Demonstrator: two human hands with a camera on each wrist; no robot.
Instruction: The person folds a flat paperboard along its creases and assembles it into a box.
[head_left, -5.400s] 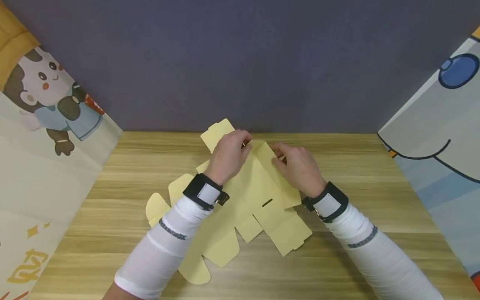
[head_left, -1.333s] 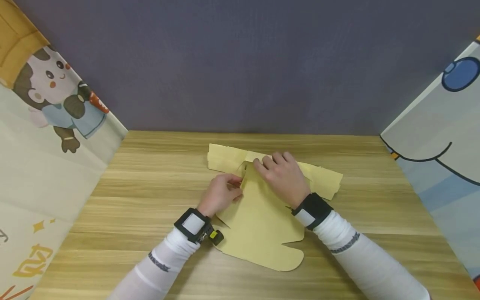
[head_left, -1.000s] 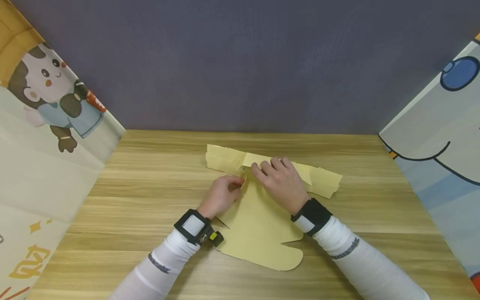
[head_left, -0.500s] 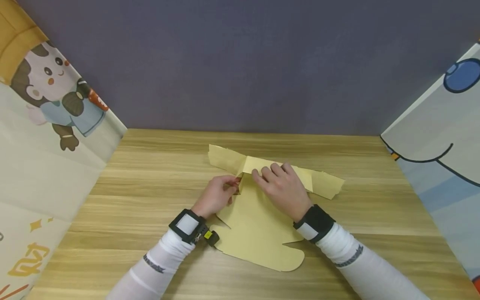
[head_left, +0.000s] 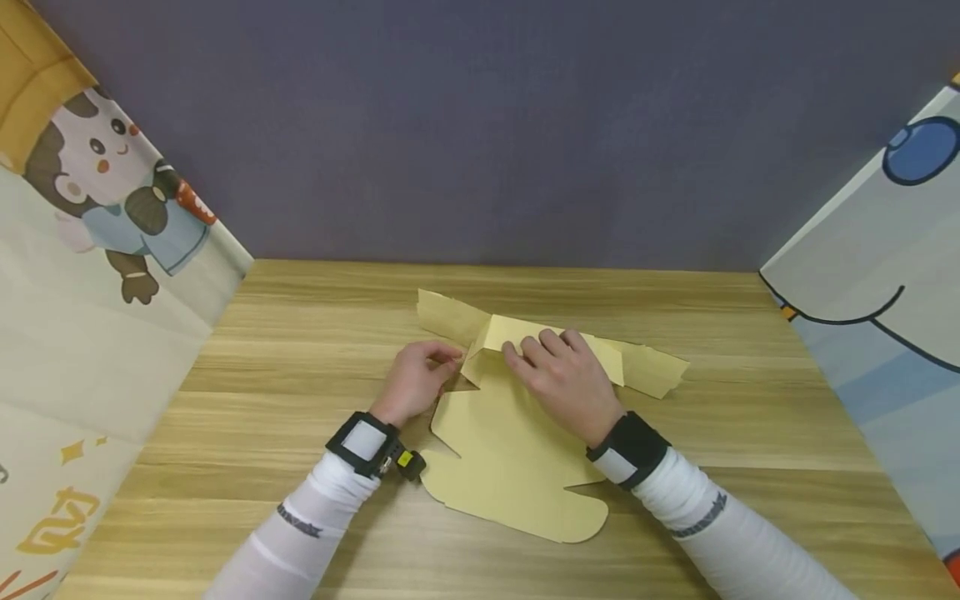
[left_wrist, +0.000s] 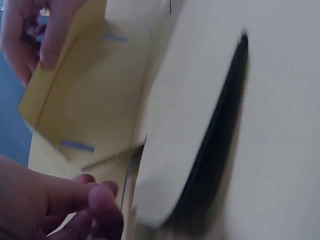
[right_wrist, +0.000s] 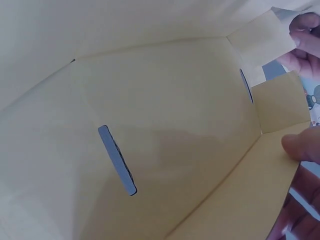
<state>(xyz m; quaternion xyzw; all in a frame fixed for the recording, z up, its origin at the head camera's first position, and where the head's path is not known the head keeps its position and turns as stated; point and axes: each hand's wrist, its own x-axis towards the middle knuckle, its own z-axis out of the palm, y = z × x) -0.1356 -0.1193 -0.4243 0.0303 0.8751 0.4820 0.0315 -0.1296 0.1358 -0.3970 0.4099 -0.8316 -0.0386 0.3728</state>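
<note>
A yellow cardboard box blank [head_left: 517,467], partly folded, lies in the middle of the table in the head view. Its far strip stands raised, with wing-like flaps sticking out left and right. My right hand [head_left: 567,379] grips that raised panel, thumb on its inner face in the right wrist view and the other fingers behind. My left hand [head_left: 415,379] pinches the corner of a small side flap [right_wrist: 262,40] at the panel's left end. Slots [right_wrist: 117,160] show in the panel beyond the fold. The left wrist view is partly filled by a near, blurred piece of the cardboard [left_wrist: 165,125].
The wooden table [head_left: 247,433] runs back to a dark grey-blue wall [head_left: 495,133]. Cartoon-printed panels stand at the left [head_left: 142,200] and right [head_left: 900,275]. A strapped wrist camera [head_left: 408,464] on the left wrist hangs close to the blank's edge.
Since several seconds ago the blank has been turned and its far strip folded up. Lately the raised panel tips toward me, and my left hand has drawn the small flap out leftward.
</note>
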